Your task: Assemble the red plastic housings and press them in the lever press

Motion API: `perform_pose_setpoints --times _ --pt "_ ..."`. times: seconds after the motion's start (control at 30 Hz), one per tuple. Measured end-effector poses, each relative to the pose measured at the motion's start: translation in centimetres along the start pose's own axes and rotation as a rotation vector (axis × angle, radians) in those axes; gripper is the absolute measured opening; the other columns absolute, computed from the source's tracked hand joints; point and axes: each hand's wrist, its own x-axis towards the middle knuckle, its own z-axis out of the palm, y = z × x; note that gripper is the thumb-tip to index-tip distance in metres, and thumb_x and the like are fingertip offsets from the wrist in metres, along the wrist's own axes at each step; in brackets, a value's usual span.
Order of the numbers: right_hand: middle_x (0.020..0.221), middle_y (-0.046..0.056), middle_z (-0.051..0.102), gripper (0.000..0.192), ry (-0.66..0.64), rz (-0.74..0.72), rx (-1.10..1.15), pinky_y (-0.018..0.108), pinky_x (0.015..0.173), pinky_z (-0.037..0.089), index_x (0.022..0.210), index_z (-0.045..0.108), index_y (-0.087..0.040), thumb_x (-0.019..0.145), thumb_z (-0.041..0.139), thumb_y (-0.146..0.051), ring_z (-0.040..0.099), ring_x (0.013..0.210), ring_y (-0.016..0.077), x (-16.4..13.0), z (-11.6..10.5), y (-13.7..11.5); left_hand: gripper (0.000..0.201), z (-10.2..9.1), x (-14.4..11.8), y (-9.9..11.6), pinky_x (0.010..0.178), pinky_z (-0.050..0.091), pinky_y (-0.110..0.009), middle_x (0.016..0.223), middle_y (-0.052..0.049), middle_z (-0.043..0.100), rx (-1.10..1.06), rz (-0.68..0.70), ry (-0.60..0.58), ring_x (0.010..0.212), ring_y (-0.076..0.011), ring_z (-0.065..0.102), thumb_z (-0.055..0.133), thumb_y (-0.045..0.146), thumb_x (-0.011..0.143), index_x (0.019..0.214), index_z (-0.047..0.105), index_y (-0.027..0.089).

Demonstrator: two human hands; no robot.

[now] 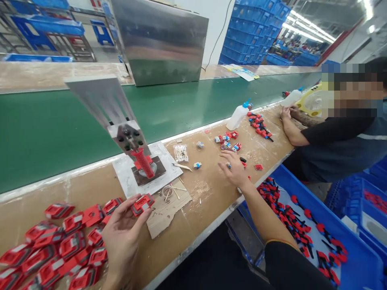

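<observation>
Red plastic shell (142, 204), pinched by its edges in the left hand (122, 237) over the worktop (208, 189), looks light, stiff and smooth; the right hand (234, 171) hovers spread above small parts (228, 141)

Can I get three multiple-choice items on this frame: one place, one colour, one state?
1. Where does the pile of red parts lie?
A. On the green belt
B. On the bench by the left hand
C. In the blue crate

2. What colour is the conveyor belt?
A. Green
B. Grey
C. Yellow

3. What is the left hand doing?
A. Lying flat and empty
B. Holding a white bottle
C. Holding one red part at its fingertips

Answers:
1 B, the pile covers the wooden bench beside that hand.
2 A, the belt is green along its length.
3 C, the fingers pinch one red part, while the right hand rests spread near small pieces.
</observation>
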Motion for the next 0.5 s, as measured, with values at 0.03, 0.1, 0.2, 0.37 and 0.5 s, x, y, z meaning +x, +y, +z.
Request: perform_pose_setpoints --times 0.03,0.1,0.2,0.37,0.5 --pt "0.131 0.016 0.069 0.032 0.126 0.065 -0.009 0.053 0.111 0.052 0.124 0.067 -0.021 0.105 0.051 -0.043 0.064 0.126 0.0303 -2.6 -1.0 0.4 0.046 0.0 0.0 0.1 0.084 0.066 -0.021 0.107 -0.007 0.082 -0.002 0.002 0.009 0.092 -0.017 0.079 0.099 0.025 0.059 0.099 0.079 0.017" --pt "0.12 0.015 0.071 0.031 0.299 0.213 -0.064 0.054 0.107 0.054 0.116 0.069 -0.021 0.105 0.052 -0.044 0.066 0.117 0.0304 -7.6 -2.0 1.2 0.046 0.1 0.0 0.4 0.084 0.065 -0.019 0.105 -0.005 0.082 -0.017 0.002 0.031 0.091 -0.0151 0.078 0.099 0.024 0.058 0.099 0.079 0.017" --pt "0.132 0.02 0.067 0.046 0.265 0.34 -0.142 0.059 0.109 0.052 0.129 0.065 -0.017 0.104 0.05 -0.052 0.063 0.126 0.0349 -13.0 -1.0 1.0 0.047 0.2 0.0 0.8 0.084 0.063 -0.016 0.101 -0.001 0.082 -0.062 -0.025 0.06 0.088 -0.0118 0.076 0.101 0.025 0.057 0.099 0.08 0.019" --pt "0.163 0.024 0.045 0.062 -0.018 0.401 -0.133 0.062 0.119 0.045 0.151 0.052 -0.015 0.104 0.047 -0.054 0.047 0.149 0.0386 -14.0 2.8 -3.1 0.054 0.9 0.2 1.3 0.081 0.062 -0.013 0.095 0.001 0.082 -0.093 -0.041 0.082 0.082 -0.0089 0.073 0.105 0.032 0.051 0.096 0.08 0.019" --pt "0.169 0.021 0.04 0.064 -0.162 0.352 -0.072 0.061 0.126 0.038 0.157 0.048 -0.018 0.103 0.05 -0.052 0.039 0.156 0.0379 -10.5 4.2 -6.4 0.059 1.4 0.3 1.3 0.079 0.063 -0.014 0.088 0.001 0.081 -0.089 -0.047 0.09 0.077 -0.0089 0.072 0.107 0.032 0.043 0.093 0.079 0.016"
